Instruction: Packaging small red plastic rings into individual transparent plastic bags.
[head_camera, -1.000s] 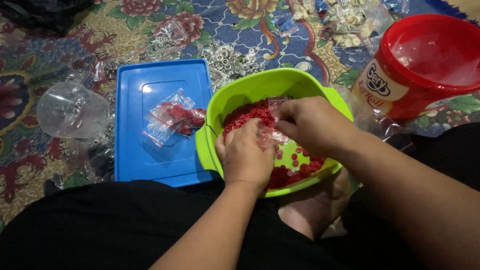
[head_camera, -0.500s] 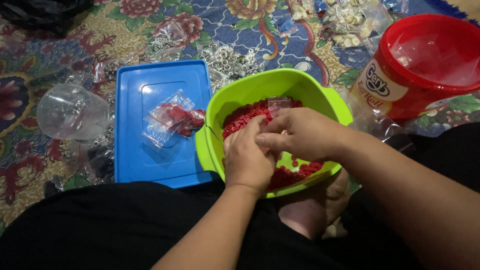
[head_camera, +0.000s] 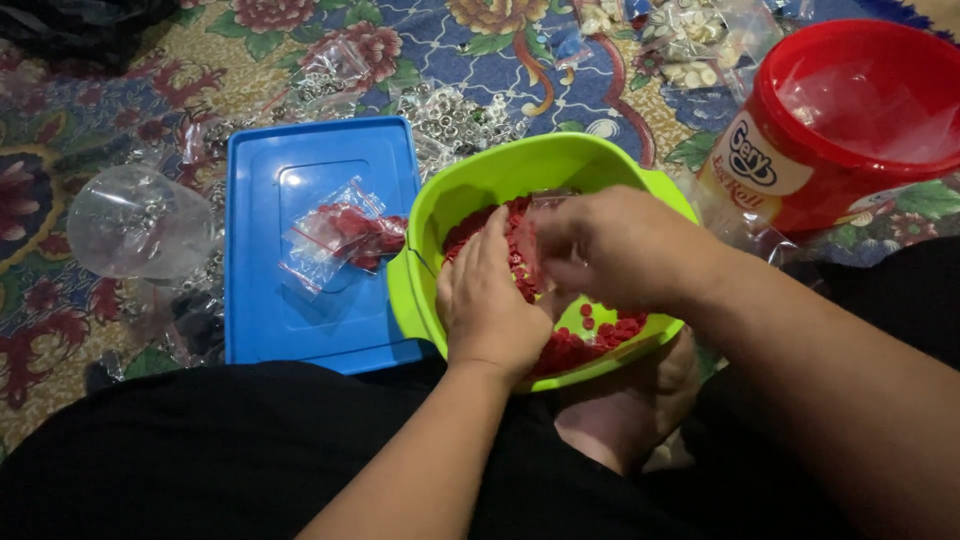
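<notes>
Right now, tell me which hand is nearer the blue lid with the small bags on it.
Left. The left hand sits in the green bowl on the side next to the blue lid; the right hand is over the bowl's far side.

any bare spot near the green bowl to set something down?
Bare room: lower half of the blue lid, below the small bags. Crowded: green bowl, filled by left hand and right hand; carpet above littered with bags.

Both hands, left (head_camera: 492, 300) and right (head_camera: 620, 245), meet, fingers seemingly curled together.
</notes>
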